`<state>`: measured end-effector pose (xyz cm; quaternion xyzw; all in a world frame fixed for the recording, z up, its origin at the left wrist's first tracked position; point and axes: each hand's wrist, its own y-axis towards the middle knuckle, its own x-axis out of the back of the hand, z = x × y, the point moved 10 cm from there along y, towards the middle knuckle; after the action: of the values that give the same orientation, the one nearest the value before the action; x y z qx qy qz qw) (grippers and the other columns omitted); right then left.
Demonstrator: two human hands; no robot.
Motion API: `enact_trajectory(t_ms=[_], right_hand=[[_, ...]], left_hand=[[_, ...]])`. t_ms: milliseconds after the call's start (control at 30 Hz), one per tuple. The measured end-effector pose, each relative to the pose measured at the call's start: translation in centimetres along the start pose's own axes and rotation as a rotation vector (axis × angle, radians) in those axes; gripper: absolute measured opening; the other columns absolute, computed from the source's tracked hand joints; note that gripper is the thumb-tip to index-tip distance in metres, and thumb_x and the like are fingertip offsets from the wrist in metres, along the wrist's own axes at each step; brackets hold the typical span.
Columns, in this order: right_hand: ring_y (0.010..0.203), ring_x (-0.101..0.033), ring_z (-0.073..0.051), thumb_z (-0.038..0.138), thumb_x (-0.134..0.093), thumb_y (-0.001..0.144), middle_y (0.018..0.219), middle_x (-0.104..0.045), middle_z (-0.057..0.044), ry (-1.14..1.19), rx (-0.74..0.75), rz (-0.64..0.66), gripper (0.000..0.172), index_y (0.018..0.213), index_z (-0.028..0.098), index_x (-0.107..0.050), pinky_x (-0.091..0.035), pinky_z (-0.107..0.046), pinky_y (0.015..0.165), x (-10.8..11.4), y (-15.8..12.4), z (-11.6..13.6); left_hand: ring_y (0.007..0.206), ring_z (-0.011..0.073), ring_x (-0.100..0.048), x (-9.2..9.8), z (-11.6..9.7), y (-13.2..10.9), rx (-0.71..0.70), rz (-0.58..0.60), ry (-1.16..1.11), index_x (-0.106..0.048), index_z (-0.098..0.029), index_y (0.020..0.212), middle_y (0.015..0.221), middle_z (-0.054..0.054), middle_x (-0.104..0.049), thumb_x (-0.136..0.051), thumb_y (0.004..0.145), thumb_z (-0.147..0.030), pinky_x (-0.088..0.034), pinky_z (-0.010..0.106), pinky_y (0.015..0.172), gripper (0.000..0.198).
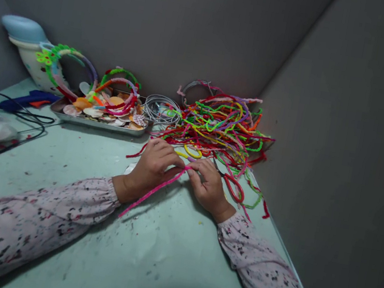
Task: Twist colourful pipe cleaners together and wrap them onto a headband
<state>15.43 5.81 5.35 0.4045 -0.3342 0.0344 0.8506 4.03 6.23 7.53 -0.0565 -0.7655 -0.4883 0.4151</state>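
Green table [101, 156], tray [103, 125], pipe cleaners [221, 124], cable [39, 119]

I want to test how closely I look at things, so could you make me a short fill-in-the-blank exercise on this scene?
1. The left hand and right hand both hold a fuzzy stem colored ____.
2. The scissors beside the right hand have ____ handles.
3. In the picture, the metal tray lies to the ____ of the tangled pile.
4. The tall container has a light ____ lid.

Missing words: pink; red; left; blue.
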Motion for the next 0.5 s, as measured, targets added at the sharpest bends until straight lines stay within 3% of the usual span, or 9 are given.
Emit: enact_trajectory(t_ms=[300,500], right_hand=[[0.092,-0.057,-0.021,0.024,-0.050,0.091,0.090,-0.064,-0.006,0.002,-0.003,0.026,0.012,0.095,0.021,-0.061,-0.044,-0.039,0.085,-0.23,-0.11,-0.21],[0.093,-0.056,-0.021,0.022,-0.051,0.091,0.090,-0.063,-0.006,-0.011,0.005,0.030,0.010,0.095,0.021,-0.059,-0.043,-0.039,0.086,-0.27,-0.13,-0.25]], left_hand=[[0.083,0.0178,-0.056,-0.15,0.07,-0.12,-0.014,-0.006,-0.032,-0.064,-0.021,0.083,0.079,0.001,-0.067,-0.058,0.088,-0.033,-0.033,0.036,0.085,0.014],[0.082,0.0179,-0.056,-0.29,0.11,-0.15,0.023,0.031,-0.097,-0.065,-0.020,0.086,0.080,0.002,-0.068,-0.053,0.090,-0.043,-0.033,0.037,0.086,0.027]])
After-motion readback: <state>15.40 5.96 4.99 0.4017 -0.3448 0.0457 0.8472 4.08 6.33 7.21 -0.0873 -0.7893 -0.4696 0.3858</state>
